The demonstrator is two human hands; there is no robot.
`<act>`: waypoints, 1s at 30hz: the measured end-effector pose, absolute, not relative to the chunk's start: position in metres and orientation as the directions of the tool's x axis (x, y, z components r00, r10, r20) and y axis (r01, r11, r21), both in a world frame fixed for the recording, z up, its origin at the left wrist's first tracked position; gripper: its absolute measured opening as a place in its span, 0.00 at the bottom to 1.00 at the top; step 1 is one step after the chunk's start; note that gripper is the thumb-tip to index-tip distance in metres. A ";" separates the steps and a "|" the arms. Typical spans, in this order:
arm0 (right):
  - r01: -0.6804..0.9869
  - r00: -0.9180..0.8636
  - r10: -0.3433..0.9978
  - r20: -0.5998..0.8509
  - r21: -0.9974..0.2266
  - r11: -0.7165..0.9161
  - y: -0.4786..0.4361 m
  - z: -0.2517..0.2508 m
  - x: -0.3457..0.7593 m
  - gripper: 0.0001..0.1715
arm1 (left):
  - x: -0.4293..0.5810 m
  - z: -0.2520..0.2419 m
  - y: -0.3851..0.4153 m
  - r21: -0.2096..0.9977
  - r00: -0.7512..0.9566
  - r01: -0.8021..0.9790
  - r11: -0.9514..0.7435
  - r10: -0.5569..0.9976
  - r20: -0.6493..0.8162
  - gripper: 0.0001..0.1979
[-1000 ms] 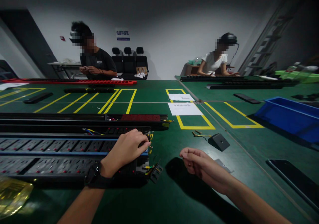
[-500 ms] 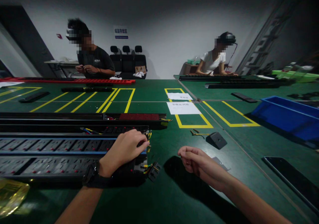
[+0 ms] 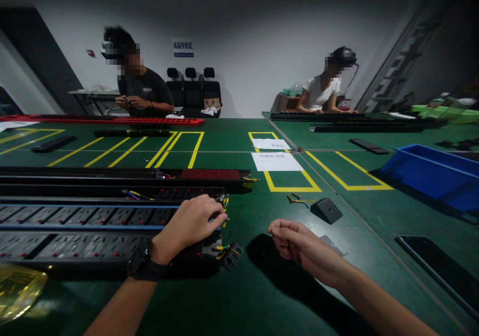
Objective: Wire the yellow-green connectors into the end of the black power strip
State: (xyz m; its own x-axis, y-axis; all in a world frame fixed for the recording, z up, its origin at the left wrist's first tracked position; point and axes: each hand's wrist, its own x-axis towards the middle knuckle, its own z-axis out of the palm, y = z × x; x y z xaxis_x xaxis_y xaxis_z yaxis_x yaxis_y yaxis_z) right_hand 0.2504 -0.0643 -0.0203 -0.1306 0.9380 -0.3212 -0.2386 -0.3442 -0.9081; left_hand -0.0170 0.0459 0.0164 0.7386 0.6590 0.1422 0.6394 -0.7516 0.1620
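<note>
My left hand [image 3: 196,220], with a dark watch at the wrist, rests over the right end of the black power strips. Its fingers are curled in beside a yellow-green wire [image 3: 226,204]; whatever they grip is hidden. Below it, the nearest socket strip [image 3: 93,246] has short wires and a small black end piece [image 3: 232,256] hanging from its end. Over the green table to the right, my right hand [image 3: 295,244] is closed in a pinch. Anything between thumb and finger is too small to make out.
A black wedge-shaped part [image 3: 327,210], screws with a wire [image 3: 295,199] and a phone [image 3: 437,266] lie right. Farther back are a blue bin [image 3: 434,176] and paper sheets [image 3: 277,162]. Yellow film [image 3: 20,291] lies near left. Two people [image 3: 144,89] work across the table.
Both hands hold nearly the same pose and place. The whole view has shifted slightly.
</note>
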 end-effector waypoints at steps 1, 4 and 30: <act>-0.235 -0.131 0.938 -0.321 -0.909 -0.344 -0.064 -0.021 0.251 0.23 | -0.017 0.017 0.046 0.165 0.739 0.638 -0.752 0.659 0.142 0.13; -0.222 -0.131 0.939 -0.318 -0.914 -0.340 -0.064 -0.021 0.250 0.24 | -0.017 0.017 0.045 0.179 0.741 0.633 -0.753 0.656 0.141 0.12; -0.182 -0.120 0.936 -0.331 -0.920 -0.348 -0.065 -0.015 0.248 0.25 | -0.015 0.016 0.043 0.256 0.734 0.620 -0.741 0.664 0.145 0.11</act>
State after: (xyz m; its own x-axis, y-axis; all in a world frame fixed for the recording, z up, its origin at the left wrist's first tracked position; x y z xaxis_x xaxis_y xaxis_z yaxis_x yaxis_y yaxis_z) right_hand 0.2482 -0.0655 -0.0154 -0.1195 0.9362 -0.3306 -0.1823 -0.3480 -0.9196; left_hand -0.0146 0.0434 0.0163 0.7336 0.6640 0.1450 0.6203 -0.7413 0.2563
